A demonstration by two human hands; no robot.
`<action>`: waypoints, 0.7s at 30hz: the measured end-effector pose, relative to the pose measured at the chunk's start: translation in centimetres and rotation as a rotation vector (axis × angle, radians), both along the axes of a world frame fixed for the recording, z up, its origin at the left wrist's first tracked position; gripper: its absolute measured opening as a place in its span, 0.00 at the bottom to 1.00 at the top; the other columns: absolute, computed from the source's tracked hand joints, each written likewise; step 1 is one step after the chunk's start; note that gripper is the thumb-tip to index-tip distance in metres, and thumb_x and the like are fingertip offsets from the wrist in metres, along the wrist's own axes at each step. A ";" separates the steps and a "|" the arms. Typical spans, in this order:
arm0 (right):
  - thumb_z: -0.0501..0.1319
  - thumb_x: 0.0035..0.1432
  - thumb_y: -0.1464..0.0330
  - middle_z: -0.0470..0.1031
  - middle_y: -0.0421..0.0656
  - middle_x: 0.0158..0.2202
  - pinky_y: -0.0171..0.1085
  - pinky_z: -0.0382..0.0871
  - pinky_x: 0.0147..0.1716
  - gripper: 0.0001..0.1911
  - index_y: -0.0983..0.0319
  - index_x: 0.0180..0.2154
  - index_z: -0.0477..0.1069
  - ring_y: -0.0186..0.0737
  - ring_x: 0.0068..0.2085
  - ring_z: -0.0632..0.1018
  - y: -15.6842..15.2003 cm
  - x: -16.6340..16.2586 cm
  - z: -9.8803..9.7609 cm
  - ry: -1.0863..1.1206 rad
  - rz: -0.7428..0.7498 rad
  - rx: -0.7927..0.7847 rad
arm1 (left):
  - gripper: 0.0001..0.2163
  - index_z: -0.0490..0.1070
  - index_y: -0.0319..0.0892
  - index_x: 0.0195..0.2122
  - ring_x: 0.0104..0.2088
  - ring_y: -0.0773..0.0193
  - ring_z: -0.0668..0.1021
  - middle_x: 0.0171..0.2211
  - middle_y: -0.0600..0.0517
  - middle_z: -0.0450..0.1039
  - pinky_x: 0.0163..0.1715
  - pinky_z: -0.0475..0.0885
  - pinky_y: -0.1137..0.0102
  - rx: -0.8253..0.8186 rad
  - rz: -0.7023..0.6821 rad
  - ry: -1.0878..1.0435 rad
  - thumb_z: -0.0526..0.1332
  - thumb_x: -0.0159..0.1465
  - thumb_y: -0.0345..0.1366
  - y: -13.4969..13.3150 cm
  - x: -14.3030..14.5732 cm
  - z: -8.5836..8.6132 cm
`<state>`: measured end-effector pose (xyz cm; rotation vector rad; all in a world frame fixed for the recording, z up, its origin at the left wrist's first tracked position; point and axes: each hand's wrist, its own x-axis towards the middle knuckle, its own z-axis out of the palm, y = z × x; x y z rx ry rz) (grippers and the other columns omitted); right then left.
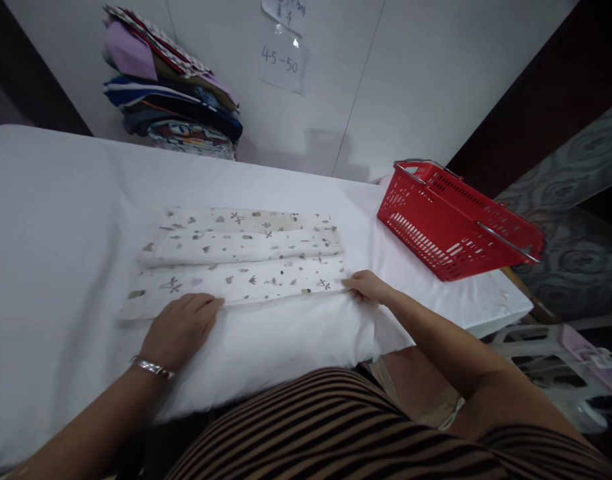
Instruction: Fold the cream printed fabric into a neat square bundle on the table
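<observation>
A white cloth with small printed leaves and stars lies folded in long layers on the white-covered table. My left hand rests on its near left edge, fingers curled over the hem. My right hand pinches the near right corner of the same cloth. A silver bracelet circles my left wrist.
A red plastic basket sits tilted at the table's right end. A stack of folded coloured fabrics stands against the white wall at the back left. Paper notes hang on the wall. Dark floor and a light crate lie to the right.
</observation>
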<state>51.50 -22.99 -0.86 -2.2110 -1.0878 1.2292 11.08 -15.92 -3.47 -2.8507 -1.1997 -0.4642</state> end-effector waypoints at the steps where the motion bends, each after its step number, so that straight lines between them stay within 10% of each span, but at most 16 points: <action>1: 0.63 0.48 0.59 0.67 0.37 0.17 0.28 0.52 0.12 0.16 0.63 0.22 0.64 0.27 0.15 0.66 0.2 0.0 0.0 -0.018 0.009 0.014 | 0.14 0.72 0.43 0.40 0.40 0.52 0.73 0.39 0.45 0.73 0.38 0.68 0.57 0.004 0.000 0.010 0.49 0.60 0.32 0.0 0.0 0.0; 12: 0.58 0.52 0.58 0.61 0.36 0.12 0.30 0.53 0.19 0.18 0.62 0.19 0.63 0.30 0.16 0.64 1.3 0.4 0.0 -0.292 0.192 0.034 | 0.14 0.72 0.43 0.41 0.41 0.55 0.72 0.40 0.46 0.73 0.39 0.67 0.61 0.010 0.023 0.043 0.48 0.61 0.33 -0.2 0.2 0.3; 21: 0.55 0.58 0.63 0.74 0.43 0.30 0.31 0.57 0.28 0.11 0.62 0.31 0.71 0.35 0.31 0.71 0.5 -0.2 1.3 -0.690 0.430 0.321 | 0.15 0.72 0.42 0.41 0.41 0.55 0.73 0.41 0.47 0.74 0.41 0.67 0.62 -0.062 -0.009 0.017 0.49 0.62 0.42 0.5 0.8 2.3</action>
